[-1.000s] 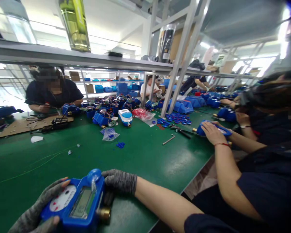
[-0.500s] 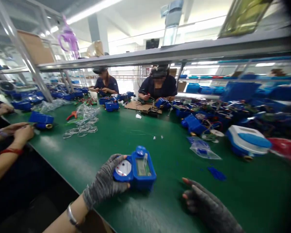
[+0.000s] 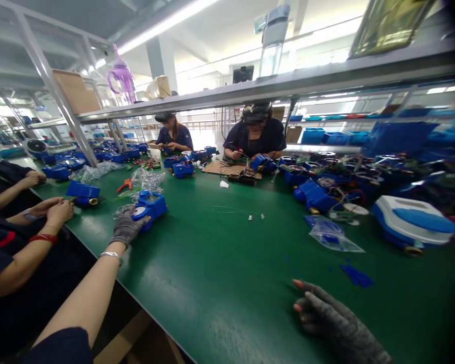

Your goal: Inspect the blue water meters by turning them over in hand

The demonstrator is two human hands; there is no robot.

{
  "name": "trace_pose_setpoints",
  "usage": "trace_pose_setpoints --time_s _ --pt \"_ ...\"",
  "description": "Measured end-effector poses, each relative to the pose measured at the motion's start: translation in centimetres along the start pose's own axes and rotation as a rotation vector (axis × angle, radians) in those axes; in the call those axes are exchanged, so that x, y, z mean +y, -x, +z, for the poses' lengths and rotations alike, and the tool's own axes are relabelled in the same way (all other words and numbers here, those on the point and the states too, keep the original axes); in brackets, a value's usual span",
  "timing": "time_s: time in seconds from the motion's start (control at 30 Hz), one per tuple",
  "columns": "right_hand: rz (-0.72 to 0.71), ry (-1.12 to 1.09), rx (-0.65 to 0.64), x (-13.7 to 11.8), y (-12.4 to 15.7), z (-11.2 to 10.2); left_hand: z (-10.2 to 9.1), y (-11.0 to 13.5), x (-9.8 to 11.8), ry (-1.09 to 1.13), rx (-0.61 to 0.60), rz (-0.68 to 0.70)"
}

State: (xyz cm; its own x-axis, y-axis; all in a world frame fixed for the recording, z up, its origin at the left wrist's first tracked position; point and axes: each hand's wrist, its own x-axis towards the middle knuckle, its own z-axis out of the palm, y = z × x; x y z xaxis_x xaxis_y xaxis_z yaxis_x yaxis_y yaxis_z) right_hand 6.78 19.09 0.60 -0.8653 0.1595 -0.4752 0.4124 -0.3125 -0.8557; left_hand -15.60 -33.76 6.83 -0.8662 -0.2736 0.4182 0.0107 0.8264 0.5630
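Observation:
My left hand (image 3: 127, 226), in a grey fingerless glove, is closed on a blue water meter (image 3: 154, 206) with a round white dial. It holds the meter by the dial side, out at the left part of the green table (image 3: 227, 253). Part of the dial is covered by my fingers. Clear plastic rings (image 3: 146, 179) lie just behind the meter. My right hand (image 3: 326, 316), gloved the same way, rests low at the right. Its index finger points out, the other fingers are loosely bent, and I see nothing in it.
Co-workers sit at the left and across the table. Another blue meter (image 3: 82, 193) stands near a co-worker's hands, and orange-handled pliers (image 3: 125, 185) lie behind. At right are a white-and-blue meter (image 3: 415, 222), a plastic bag (image 3: 335, 237) and blue scraps (image 3: 356, 276). A shelf (image 3: 227, 96) runs overhead.
My left hand has carried the blue meter away from me and to the left, towards the plastic rings. My right hand has stayed about where it was. The view has shifted slightly left.

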Motion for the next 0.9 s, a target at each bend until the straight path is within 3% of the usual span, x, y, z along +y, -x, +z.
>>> trace_pose_setpoints --time_s 0.13,0.2,0.23,0.3,0.4,0.5,0.57,0.67,0.8,0.9 --pt "-0.047 -0.053 0.009 0.4 0.0 0.3 -0.3 1.7 2.6 0.039 0.057 0.029" --pt "-0.053 -0.058 -0.016 0.3 0.4 0.6 0.5 3.7 5.7 0.127 0.042 0.092" --pt "-0.072 -0.055 -0.029 0.3 0.7 0.8 1.2 5.0 7.6 0.196 -0.025 0.131" --pt "-0.141 -0.043 -0.050 0.1 1.2 1.2 2.9 8.5 12.0 0.356 -0.281 0.193" --pt "-0.218 -0.032 -0.102 0.2 1.4 1.4 5.6 15.1 18.3 0.613 -0.775 0.232" --pt "-0.259 -0.028 -0.149 0.7 1.0 1.2 8.4 21.0 22.3 0.846 -1.241 0.133" --pt "-0.278 -0.013 -0.148 1.1 0.5 1.0 10.4 23.2 23.2 1.018 -1.433 -0.004" --pt "-0.396 0.142 0.006 1.6 -0.1 0.6 12.9 23.6 22.4 1.191 -1.477 -0.187" --pt "-0.787 0.722 0.453 1.5 -0.8 -0.1 14.4 21.6 20.2 1.160 -1.544 -0.328" --pt "-0.795 1.143 0.515 0.8 -1.3 -1.0 15.2 20.4 19.0 1.208 -1.521 -0.388"
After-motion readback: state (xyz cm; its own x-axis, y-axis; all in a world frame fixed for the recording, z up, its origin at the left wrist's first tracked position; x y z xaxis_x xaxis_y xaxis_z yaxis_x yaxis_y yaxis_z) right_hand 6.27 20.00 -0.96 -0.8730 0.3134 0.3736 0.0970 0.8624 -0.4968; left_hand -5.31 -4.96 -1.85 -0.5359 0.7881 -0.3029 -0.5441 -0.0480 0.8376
